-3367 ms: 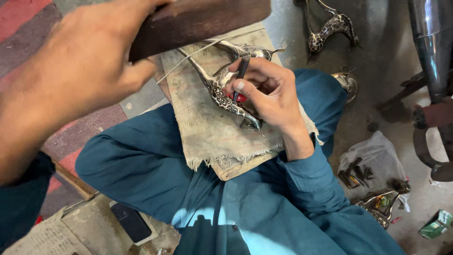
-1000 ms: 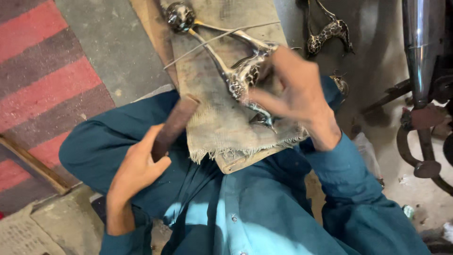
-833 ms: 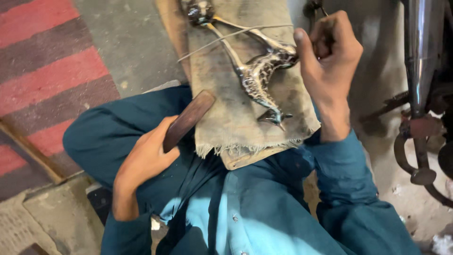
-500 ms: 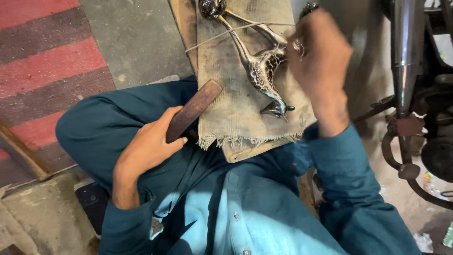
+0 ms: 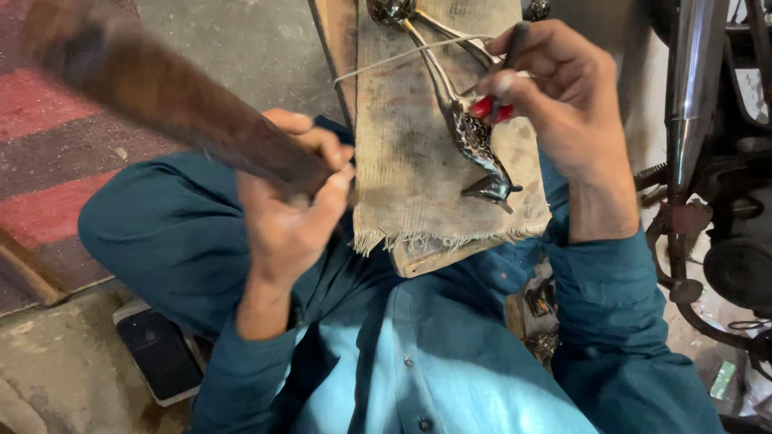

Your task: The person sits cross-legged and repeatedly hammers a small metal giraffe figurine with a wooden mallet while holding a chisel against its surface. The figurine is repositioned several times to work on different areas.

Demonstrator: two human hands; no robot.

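We worked on a metal ornament (image 5: 474, 137) on the cloth-covered board (image 5: 402, 161).
Our left hand (image 5: 293, 205) kept its grip clenched on a wooden stick (image 5: 161, 100); our right hand (image 5: 563, 100) pinched a red-handled tool (image 5: 494, 100) against the ornament, which lay under a wire (image 5: 402, 56).

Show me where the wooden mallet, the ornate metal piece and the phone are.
wooden mallet (image 5: 185, 108), head view, middle of the dark shaft.
ornate metal piece (image 5: 474, 145), head view, patterned body.
phone (image 5: 158, 354), head view, dark screen.
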